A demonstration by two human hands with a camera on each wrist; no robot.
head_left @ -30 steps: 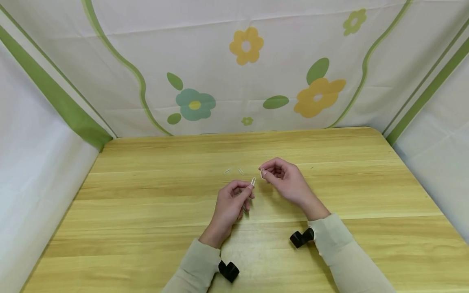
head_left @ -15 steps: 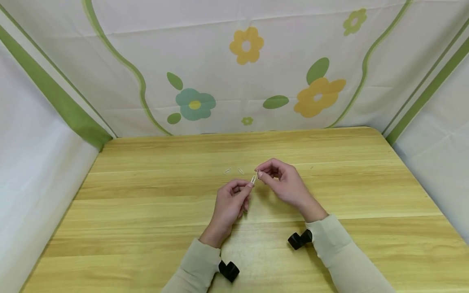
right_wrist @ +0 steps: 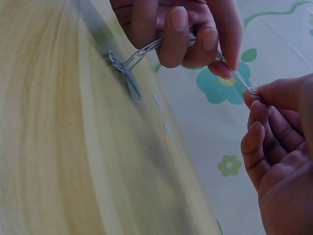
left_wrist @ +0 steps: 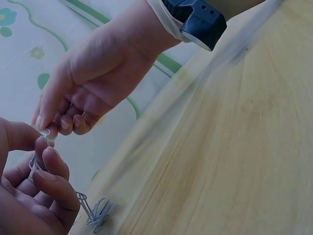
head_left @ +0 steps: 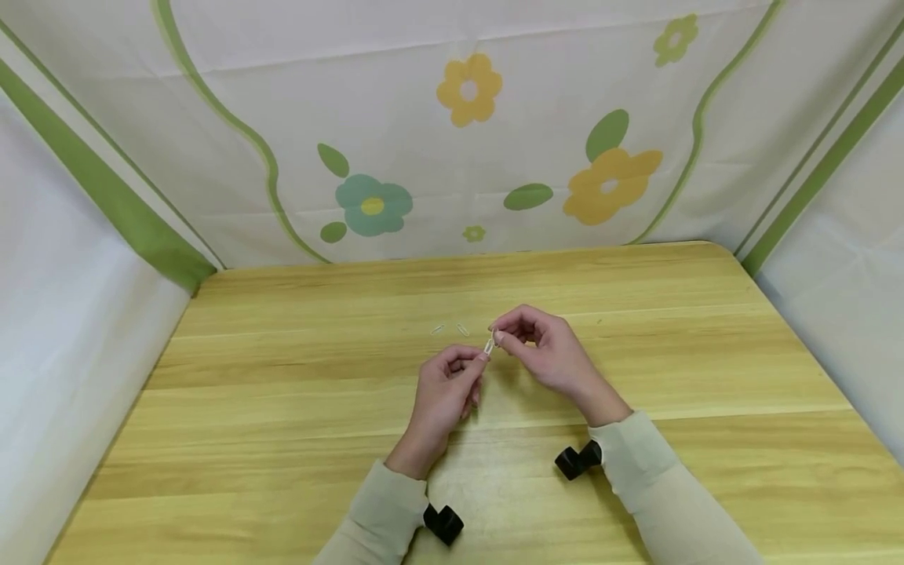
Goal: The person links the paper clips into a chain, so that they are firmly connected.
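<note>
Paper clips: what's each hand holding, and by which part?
Left hand pinches a paper clip, apparently the end of a chain, by its near end; the far end pokes out. Right hand pinches another clip; its gripped part is hidden.

Pinched between thumb and fingers of the left hand (head_left: 445, 392), standing up aslant: a pale wire end clip (head_left: 489, 347). Trailing back through the curled fingers, partly hidden: a chain of linked paper clips (right_wrist: 145, 49), bunched at the far end. Pinched in the right hand (head_left: 551, 349), right at the first one's tip: another clip (right_wrist: 253, 90), too small to tell whether hooked through. Lying apart on the wooden table (head_left: 282, 439), angled opposite ways: one loose clip (head_left: 438, 329), a second loose clip (head_left: 462, 329).
</note>
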